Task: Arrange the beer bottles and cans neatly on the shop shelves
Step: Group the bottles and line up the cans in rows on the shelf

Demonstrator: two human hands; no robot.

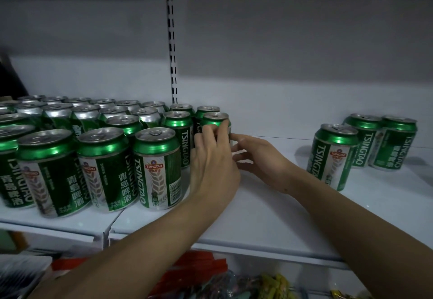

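Lower frame: we see packaged goods (246, 284) under white shelf (257, 223); mid-frame, left hand (212, 167) and right hand (262, 158) curl round one upright green can (214, 120), clamped from both sides; block of cans (93, 139) fills left; three cans (365, 144) stand right, well apart.

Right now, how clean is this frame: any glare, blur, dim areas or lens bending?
Head view: dim overall, upper back wall in shadow; bright glare bands on the green can shoulders; wide-angle bending tilts the three cans at right and the shelf edge; lower-shelf goods soft and blurred; both hands, left hand and right hand, reasonably sharp.
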